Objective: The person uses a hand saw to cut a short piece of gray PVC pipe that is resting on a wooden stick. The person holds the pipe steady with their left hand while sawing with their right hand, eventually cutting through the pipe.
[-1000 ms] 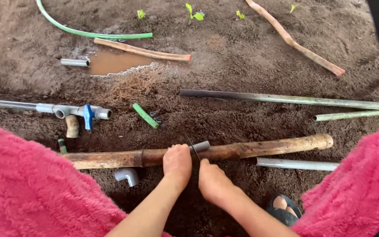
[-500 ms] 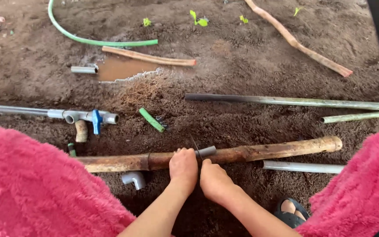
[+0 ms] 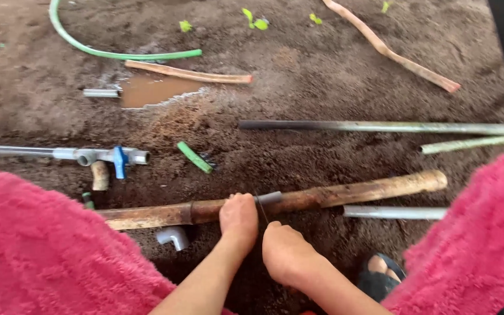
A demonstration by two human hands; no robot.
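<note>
The left hand (image 3: pixel 239 217) is closing over a long brown pipe (image 3: pixel 345 193) lying across the bare soil (image 3: pixel 298 76) in the near middle of the scene, pinning it down, while the right hand (image 3: pixel 285 252), fisted just beside it, is gripping a thin dark blade (image 3: pixel 259 208) that is crossing the pipe next to a short grey sleeve (image 3: pixel 270 197). To cut well here, I judge the left hand should be pressing the pipe firmly so it is not rolling, and the blade should be staying square to the pipe with even strokes. The blade is mostly hidden in the fist, so what kind of tool it is remains hard to tell. A grey elbow (image 3: pixel 173 237) is lying near; pink fleece (image 3: pixel 42 245) is covering both lower corners.
</note>
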